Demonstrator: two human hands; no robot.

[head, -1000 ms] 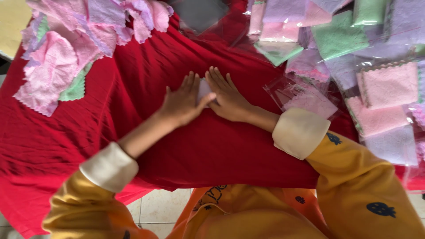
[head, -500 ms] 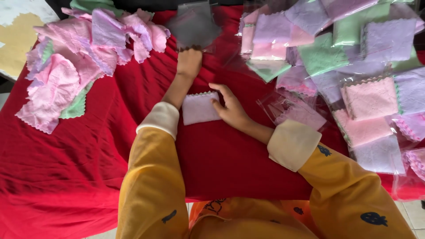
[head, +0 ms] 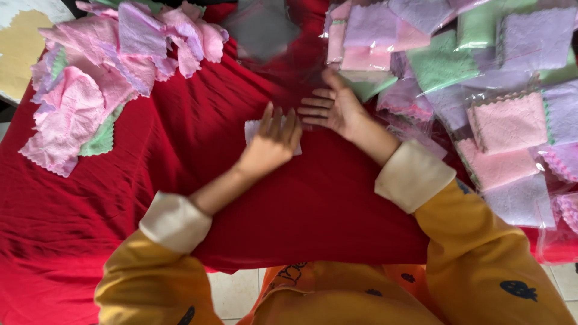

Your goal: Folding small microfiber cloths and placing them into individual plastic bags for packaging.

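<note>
My left hand point(head: 274, 139) lies flat, palm down, on a small folded pale cloth point(head: 251, 129) in the middle of the red cover point(head: 180, 156). Only the cloth's left edge and a corner show from under the fingers. My right hand point(head: 332, 108) rests just beyond it to the right, fingers spread and pointing left, with nothing gripped. A blurred clear plastic bag point(head: 262, 29) lies farther back, apart from both hands.
A loose heap of pink, lavender and green cloths point(head: 90, 78) sits at the back left. Several bagged cloths in pink point(head: 509, 120), green point(head: 442, 60) and lavender point(head: 536, 36) crowd the right side. A tiled floor point(head: 232, 292) shows below the table's near edge.
My left hand has drawn back from the plastic bag at the far edge and now presses on the folded cloth. My right hand has left that cloth and moved up and to the right.
</note>
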